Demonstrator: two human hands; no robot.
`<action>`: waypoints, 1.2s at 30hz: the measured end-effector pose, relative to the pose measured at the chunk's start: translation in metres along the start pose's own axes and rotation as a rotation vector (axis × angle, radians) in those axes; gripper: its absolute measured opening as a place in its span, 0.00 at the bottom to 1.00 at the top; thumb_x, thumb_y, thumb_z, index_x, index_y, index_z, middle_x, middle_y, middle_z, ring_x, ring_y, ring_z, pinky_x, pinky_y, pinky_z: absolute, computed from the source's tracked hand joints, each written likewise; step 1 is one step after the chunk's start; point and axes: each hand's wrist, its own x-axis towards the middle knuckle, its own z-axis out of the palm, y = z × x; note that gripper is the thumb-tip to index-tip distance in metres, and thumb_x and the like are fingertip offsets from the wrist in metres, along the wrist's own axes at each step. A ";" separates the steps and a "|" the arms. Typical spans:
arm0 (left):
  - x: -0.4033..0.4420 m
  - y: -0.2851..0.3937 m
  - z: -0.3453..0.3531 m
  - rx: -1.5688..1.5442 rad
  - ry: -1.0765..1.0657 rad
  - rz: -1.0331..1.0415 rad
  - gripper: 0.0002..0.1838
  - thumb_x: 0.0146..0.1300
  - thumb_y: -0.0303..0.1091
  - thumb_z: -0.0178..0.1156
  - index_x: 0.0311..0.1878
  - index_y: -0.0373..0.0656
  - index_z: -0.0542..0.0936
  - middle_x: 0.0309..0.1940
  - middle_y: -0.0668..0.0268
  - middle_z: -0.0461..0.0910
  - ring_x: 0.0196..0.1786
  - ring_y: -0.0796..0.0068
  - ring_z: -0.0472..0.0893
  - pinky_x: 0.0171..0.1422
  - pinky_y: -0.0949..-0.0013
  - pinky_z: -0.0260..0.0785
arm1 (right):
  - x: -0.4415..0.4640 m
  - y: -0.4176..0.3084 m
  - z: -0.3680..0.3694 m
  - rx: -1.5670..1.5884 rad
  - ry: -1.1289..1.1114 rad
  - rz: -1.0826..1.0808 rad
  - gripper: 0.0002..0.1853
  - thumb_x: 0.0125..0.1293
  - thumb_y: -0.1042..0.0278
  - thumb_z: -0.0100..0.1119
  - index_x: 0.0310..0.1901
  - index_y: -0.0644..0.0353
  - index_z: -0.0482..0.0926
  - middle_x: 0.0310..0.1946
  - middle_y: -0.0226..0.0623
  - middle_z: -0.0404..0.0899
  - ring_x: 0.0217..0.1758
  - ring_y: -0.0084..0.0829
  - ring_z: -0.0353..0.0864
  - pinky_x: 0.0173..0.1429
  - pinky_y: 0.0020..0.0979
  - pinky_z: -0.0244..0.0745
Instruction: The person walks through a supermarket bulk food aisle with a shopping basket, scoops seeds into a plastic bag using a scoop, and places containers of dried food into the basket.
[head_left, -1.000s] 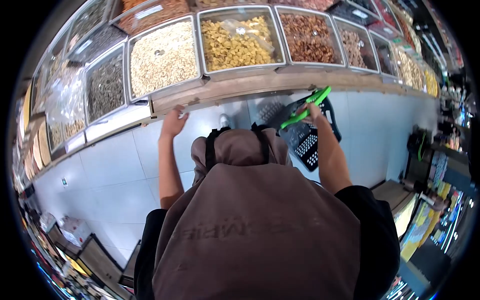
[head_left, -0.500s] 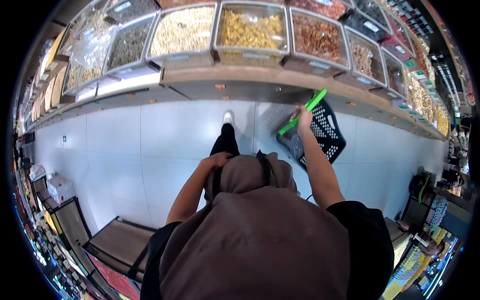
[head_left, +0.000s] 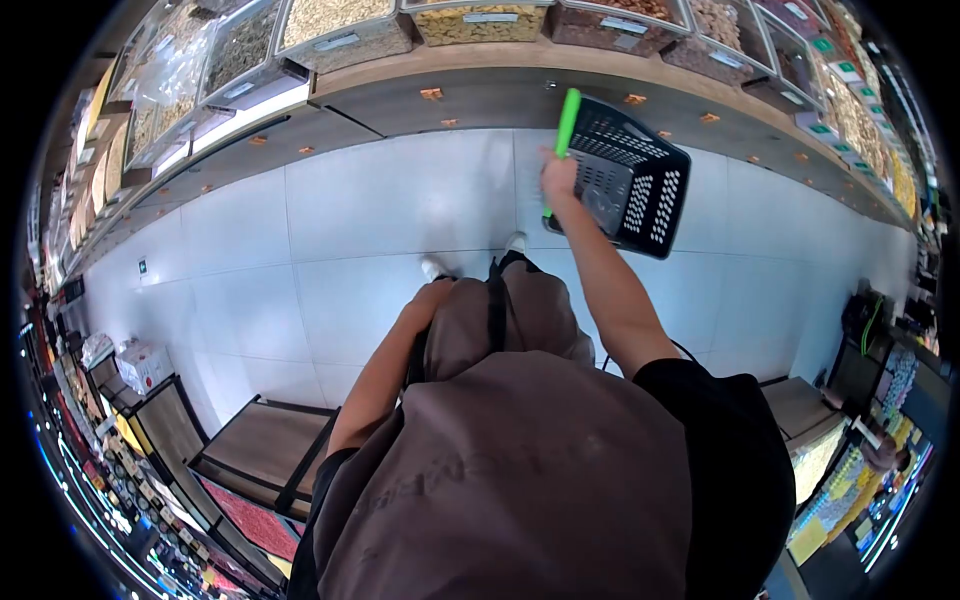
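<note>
A black plastic shopping basket (head_left: pixel 655 205) with perforated walls hangs from my right hand (head_left: pixel 558 178). The fingers are closed round its bright green handle (head_left: pixel 567 125). The open side of the basket faces up toward me, and something pale and see-through lies inside, too unclear to name. My left hand (head_left: pixel 430 302) rests by my thigh against the brown apron (head_left: pixel 500 450); its fingers are mostly out of sight, and I see nothing held in it.
Clear bins of dried goods, one with yellow pieces (head_left: pixel 480 22), line the wooden counter (head_left: pixel 470 60) ahead. A low wooden stand (head_left: pixel 265 445) is behind me on the left, near a white box (head_left: pixel 143 365). Another person (head_left: pixel 885 455) is far off at right.
The basket has swung so its inside shows more, and its handle now stands more upright. My feet are now close together, and the counter sits higher in view.
</note>
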 end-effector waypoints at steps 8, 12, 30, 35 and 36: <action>-0.080 -0.067 0.041 -0.304 0.168 -0.007 0.23 0.69 0.46 0.54 0.55 0.37 0.80 0.52 0.46 0.82 0.59 0.45 0.79 0.61 0.56 0.70 | -0.056 0.069 0.059 -0.147 -0.250 -0.049 0.19 0.60 0.58 0.68 0.19 0.59 0.74 0.11 0.30 0.68 0.09 0.29 0.66 0.15 0.34 0.60; -0.118 -0.114 0.054 -0.347 0.233 -0.124 0.24 0.67 0.47 0.56 0.55 0.37 0.80 0.49 0.43 0.83 0.55 0.44 0.81 0.58 0.55 0.73 | -0.122 0.072 0.116 -0.216 -0.383 -0.112 0.19 0.60 0.57 0.68 0.20 0.60 0.74 0.12 0.29 0.68 0.12 0.27 0.68 0.17 0.34 0.60; -0.249 -0.135 -0.043 0.195 1.089 -0.455 0.41 0.55 0.26 0.64 0.73 0.43 0.60 0.70 0.41 0.62 0.71 0.37 0.64 0.70 0.47 0.63 | -0.351 0.159 0.237 -0.854 -1.191 -0.182 0.26 0.55 0.49 0.67 0.43 0.68 0.83 0.36 0.57 0.85 0.43 0.47 0.86 0.46 0.44 0.77; -0.234 -0.184 -0.032 0.357 0.793 -0.420 0.15 0.51 0.25 0.64 0.45 0.39 0.83 0.65 0.48 0.69 0.75 0.42 0.60 0.77 0.45 0.54 | -0.367 0.156 0.247 -1.093 -1.607 -0.175 0.26 0.56 0.52 0.65 0.49 0.67 0.82 0.41 0.52 0.86 0.42 0.39 0.85 0.43 0.40 0.77; -0.235 -0.186 -0.030 0.349 0.804 -0.417 0.15 0.51 0.25 0.64 0.45 0.39 0.83 0.65 0.48 0.69 0.75 0.42 0.60 0.77 0.45 0.54 | -0.366 0.156 0.248 -1.107 -1.603 -0.182 0.26 0.56 0.52 0.65 0.49 0.67 0.82 0.41 0.52 0.86 0.42 0.39 0.85 0.43 0.40 0.77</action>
